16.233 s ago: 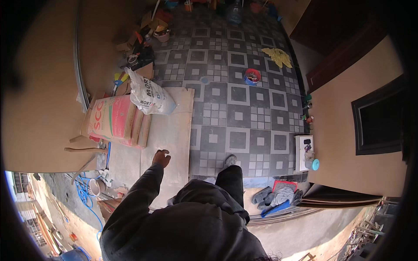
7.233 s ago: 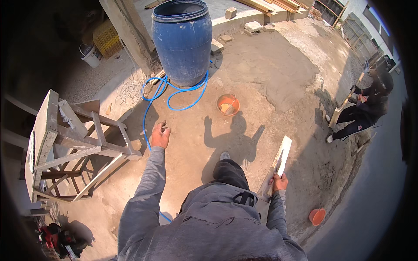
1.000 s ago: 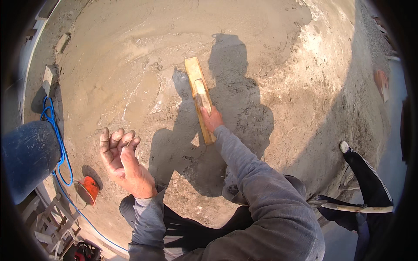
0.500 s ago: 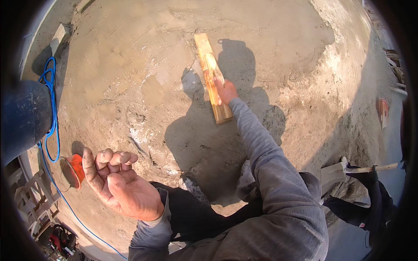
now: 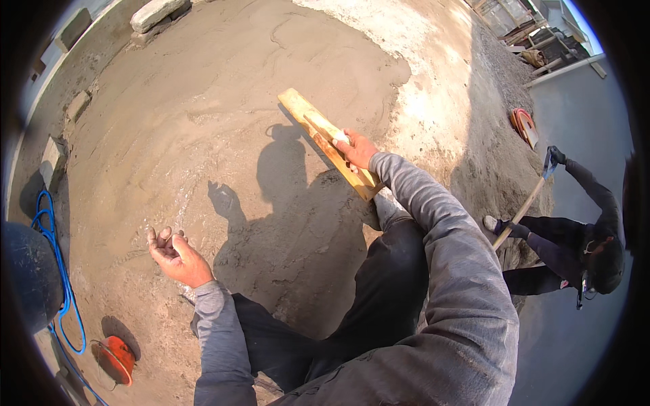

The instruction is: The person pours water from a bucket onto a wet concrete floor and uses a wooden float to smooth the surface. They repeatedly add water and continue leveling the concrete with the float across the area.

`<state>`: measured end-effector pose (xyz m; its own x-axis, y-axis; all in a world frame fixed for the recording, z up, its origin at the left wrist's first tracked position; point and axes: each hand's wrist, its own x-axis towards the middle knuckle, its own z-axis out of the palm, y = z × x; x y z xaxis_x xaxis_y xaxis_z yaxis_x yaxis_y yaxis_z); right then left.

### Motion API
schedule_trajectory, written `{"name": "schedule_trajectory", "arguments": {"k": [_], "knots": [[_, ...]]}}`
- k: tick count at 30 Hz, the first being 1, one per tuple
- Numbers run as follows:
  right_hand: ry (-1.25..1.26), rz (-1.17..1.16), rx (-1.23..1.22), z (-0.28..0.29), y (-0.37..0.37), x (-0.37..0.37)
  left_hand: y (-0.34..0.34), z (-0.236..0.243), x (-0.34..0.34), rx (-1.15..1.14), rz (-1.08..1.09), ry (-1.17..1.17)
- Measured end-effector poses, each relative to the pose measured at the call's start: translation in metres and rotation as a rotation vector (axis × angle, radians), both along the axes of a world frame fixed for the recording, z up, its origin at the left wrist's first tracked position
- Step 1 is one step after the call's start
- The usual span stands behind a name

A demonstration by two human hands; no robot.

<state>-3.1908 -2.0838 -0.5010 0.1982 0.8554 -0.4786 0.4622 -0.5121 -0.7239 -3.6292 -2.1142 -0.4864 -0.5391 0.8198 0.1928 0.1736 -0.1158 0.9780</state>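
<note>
My right hand is closed around the grip of a long wooden float. The float slants from far left to near right over wet grey concrete, its near end close to my shoe. Whether its whole face touches the concrete, I cannot tell. To the left, my left hand hangs above the surface with bent, slightly parted fingers and nothing in it. Dried grey smears mark its fingertips.
An orange bucket lies tilted at lower left. Near it are a coiled blue hose and a dark blue barrel. Stone blocks line the far left edge. At right, a co-worker grips a long-handled tool.
The float has turned, its far end swinging left, and sits nearer my right foot. My left hand has moved lower and farther from view. My view has shifted, showing more of the co-worker.
</note>
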Motion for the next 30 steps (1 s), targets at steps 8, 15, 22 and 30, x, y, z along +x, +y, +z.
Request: {"name": "schedule_trajectory", "arguments": {"k": [8,15,22,30], "knots": [[0.362,-1.29,0.37,-0.186,-0.02,0.248,0.019,-0.021,0.066,-0.161,0.218,0.292],[0.309,-0.93,0.343,-0.232,0.097,0.293,0.049,-0.043,0.181,-0.238,0.3,0.398],[0.258,-0.309,0.184,-0.205,0.115,0.281,0.148,-0.082,0.303,-0.229,0.067,0.444],[0.272,-1.064,0.403,-0.231,0.188,0.562,-0.027,-0.015,0.0,-0.735,0.821,1.297]]}}
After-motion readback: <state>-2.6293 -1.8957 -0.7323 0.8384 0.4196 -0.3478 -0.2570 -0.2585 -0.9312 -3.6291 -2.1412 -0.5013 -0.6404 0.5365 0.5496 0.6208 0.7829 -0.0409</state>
